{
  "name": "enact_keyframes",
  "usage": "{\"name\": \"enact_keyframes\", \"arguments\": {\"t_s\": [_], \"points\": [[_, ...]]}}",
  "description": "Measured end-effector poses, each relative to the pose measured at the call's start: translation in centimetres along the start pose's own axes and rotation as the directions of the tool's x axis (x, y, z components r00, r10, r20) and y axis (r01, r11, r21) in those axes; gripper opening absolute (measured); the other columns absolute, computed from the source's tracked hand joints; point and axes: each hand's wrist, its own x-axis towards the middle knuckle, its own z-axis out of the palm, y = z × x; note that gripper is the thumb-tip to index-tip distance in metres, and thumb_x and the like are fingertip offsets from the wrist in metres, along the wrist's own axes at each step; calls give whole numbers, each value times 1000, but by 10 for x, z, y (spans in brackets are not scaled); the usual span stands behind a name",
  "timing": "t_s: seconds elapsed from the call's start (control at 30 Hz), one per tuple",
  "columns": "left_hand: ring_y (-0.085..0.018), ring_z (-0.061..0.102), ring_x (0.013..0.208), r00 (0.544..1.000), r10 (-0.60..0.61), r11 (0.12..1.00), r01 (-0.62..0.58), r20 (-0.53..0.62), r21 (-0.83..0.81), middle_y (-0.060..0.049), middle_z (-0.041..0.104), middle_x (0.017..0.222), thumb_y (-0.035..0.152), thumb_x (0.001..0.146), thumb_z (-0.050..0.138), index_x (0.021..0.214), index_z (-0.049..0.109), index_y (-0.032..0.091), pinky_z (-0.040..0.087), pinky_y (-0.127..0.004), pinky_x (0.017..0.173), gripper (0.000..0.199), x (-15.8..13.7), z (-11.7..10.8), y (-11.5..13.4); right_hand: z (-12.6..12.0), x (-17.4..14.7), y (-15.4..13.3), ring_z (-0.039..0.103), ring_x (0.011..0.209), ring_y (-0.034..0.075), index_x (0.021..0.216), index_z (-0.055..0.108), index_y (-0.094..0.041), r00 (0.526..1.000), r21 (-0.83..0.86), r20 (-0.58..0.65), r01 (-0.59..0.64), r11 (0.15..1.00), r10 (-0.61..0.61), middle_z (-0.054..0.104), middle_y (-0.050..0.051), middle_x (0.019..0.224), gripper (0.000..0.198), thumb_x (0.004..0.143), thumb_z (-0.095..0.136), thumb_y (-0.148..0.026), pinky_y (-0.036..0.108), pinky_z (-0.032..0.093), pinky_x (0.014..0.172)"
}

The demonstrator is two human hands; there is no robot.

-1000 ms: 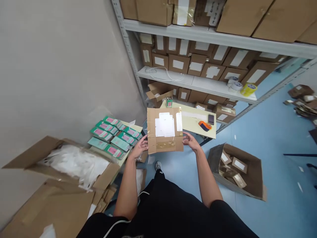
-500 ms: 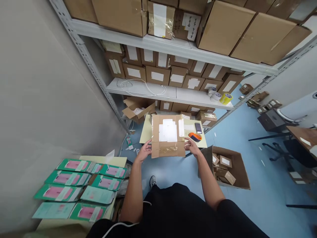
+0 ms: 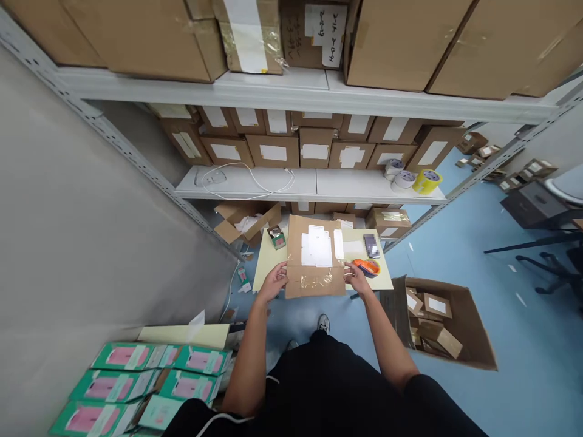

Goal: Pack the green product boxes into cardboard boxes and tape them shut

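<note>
A brown cardboard box (image 3: 322,276) with white labels and clear tape is held between my two hands, over the near side of a pale yellow table (image 3: 268,267). My left hand (image 3: 274,282) grips its left edge, and my right hand (image 3: 356,279) grips its right edge. Just beyond my right hand lies an orange and dark blue object (image 3: 367,267), perhaps a tape dispenser. A dark phone-like device (image 3: 371,246) is behind it. Left of the held box stands a small green box (image 3: 276,237).
Metal shelving (image 3: 300,91) full of labelled cartons rises ahead, with tape rolls (image 3: 427,181) and a white cable (image 3: 259,187) on its middle shelf. An open carton of smaller boxes (image 3: 476,328) stands on the floor at right. Green and pink packages (image 3: 107,385) are stacked at lower left.
My view has shifted closer to the shelf and table. Both hands still grip the cardboard box, and the small green box on the table has come into clearer sight.
</note>
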Motion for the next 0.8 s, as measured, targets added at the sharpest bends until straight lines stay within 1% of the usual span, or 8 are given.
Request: {"name": "enact_keyframes", "arguments": {"t_s": [0.1,0.2,0.33,0.47,0.57,0.7,0.77,0.8], "points": [[-15,64,82,1000,6,999,-5,-19,42,-2,62,101,33,79,71,141,58,26,53,-24,68,64,24,16,6,-4,29,20,68,89,23,134,64,-22,1000,-6,19,-8,1000,8,70,6,103,71,63,64,-29,45,56,89],[-14,62,80,998,-27,997,31,-60,73,-1,60,96,29,76,72,139,58,25,51,-23,65,65,51,41,0,-5,49,33,68,112,29,142,59,-25,998,-100,32,-51,994,54,70,10,123,80,62,67,-25,50,52,102],[-12,59,69,970,-119,988,137,-210,72,1,58,90,21,74,70,138,57,25,50,-22,61,66,78,89,-19,-7,58,39,62,129,33,147,58,-28,989,-240,120,-57,969,87,64,13,141,87,62,77,-23,52,49,109],[-13,59,69,933,-120,984,158,-340,85,-1,60,94,17,77,68,139,54,24,54,-25,62,64,95,133,-31,7,51,44,58,137,34,151,54,-31,952,-249,304,113,962,-33,61,11,149,100,58,88,-27,54,44,115],[-15,64,75,917,-84,990,120,-389,71,-5,64,101,20,82,68,142,52,22,57,-29,71,62,103,154,-34,27,47,44,54,141,34,151,56,-31,936,-227,313,236,945,-159,56,9,156,97,59,88,-27,54,40,120],[-19,69,87,940,-90,996,93,-329,-6,-10,67,110,33,86,75,145,51,22,58,-33,80,65,114,152,-30,33,53,30,63,133,31,144,63,-28,979,-252,144,180,951,-148,66,7,145,63,81,65,-27,52,46,117],[-20,70,93,966,-89,996,86,-241,-23,-13,65,122,41,84,79,148,51,24,58,-34,83,71,123,134,-24,21,59,21,63,133,31,140,67,-28,985,-280,85,166,946,-148,71,6,138,57,83,59,-27,52,45,118],[-20,69,96,962,-85,996,88,-261,2,-14,62,130,44,83,80,150,49,25,57,-34,84,77,128,120,-20,12,62,16,63,134,31,138,68,-28,985,-287,66,170,943,-158,72,5,136,56,83,58,-27,52,44,119]]}}
